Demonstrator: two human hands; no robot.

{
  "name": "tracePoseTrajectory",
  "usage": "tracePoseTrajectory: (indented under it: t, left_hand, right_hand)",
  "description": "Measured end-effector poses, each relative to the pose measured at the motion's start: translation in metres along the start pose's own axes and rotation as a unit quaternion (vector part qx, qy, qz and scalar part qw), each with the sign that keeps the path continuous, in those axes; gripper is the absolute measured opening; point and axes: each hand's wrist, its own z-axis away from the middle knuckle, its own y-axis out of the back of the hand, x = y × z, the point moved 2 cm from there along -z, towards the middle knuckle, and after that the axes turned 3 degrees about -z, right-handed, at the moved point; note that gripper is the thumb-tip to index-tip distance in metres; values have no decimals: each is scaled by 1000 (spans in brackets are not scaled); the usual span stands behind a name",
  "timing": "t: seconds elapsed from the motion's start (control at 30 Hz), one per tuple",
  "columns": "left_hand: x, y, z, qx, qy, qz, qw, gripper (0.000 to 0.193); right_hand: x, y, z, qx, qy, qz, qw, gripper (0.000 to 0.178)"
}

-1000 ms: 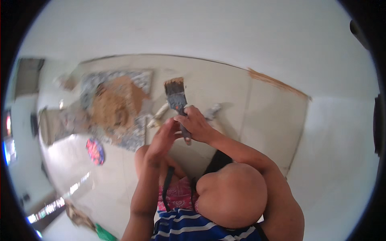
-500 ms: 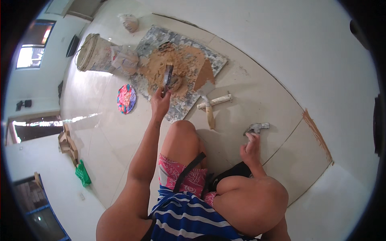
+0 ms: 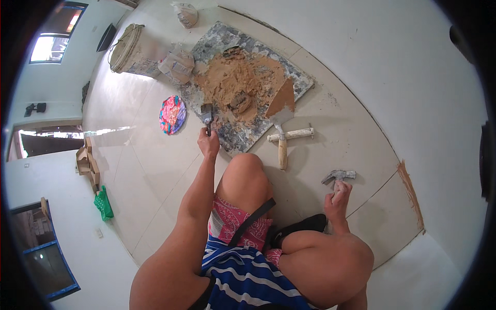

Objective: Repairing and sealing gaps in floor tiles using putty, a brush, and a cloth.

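My left hand [image 3: 208,143] is closed round the handle of a putty knife [image 3: 206,112], its blade pointing away from me beside the near left edge of a stained board [image 3: 222,33]. Brown mortar [image 3: 227,77] lies heaped on that board. Low at the right, my right hand [image 3: 338,199] grips a claw hammer [image 3: 341,176]; its grey head shows beyond my fingers and the handle is mostly hidden. Between my hands a pointed trowel [image 3: 282,152] rests with its mortar-coated blade on the board's corner. Its handle crosses a whitish bar-shaped tool [image 3: 299,133] on the floor.
A dirty bucket [image 3: 137,57] lies tipped near a plastic bag [image 3: 176,67] left of the board, with another bag [image 3: 186,15] behind. Closer stands a round colourful cloth [image 3: 172,114]. A wall [image 3: 413,77] borders the right; cardboard [image 3: 88,165] and a green bag [image 3: 103,204] lie left.
My left hand has drawn the putty knife back from over the mortar to the board's near left edge. My right hand still holds the hammer, turned slightly. The whole view has shifted.
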Motion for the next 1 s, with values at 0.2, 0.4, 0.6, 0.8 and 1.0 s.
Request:
tracePoseTrajectory:
  t: [0.2, 0.4, 0.6, 0.8, 1.0]
  left_hand:
    - [-32, 0, 16, -12, 33, 32, 999, 24]
    - [-40, 1, 28, -36, 0, 41, 999, 19]
    - [-37, -6, 27, -45, 4, 37, 998, 20]
    - [-43, -6, 22, -63, 2, 65, 996, 19]
    - [-32, -11, 36, -68, -16, -8, 997, 22]
  right_hand:
    - [0, -11, -18, -19, -16, -28, 999, 50]
    - [0, -25, -25, -35, 8, -35, 999, 49]
    - [7, -28, -35, -38, 4, -13, 999, 49]
    - [11, -32, -40, -38, -14, -41, 998, 48]
    - [14, -36, -33, -28, -2, -20, 999, 48]
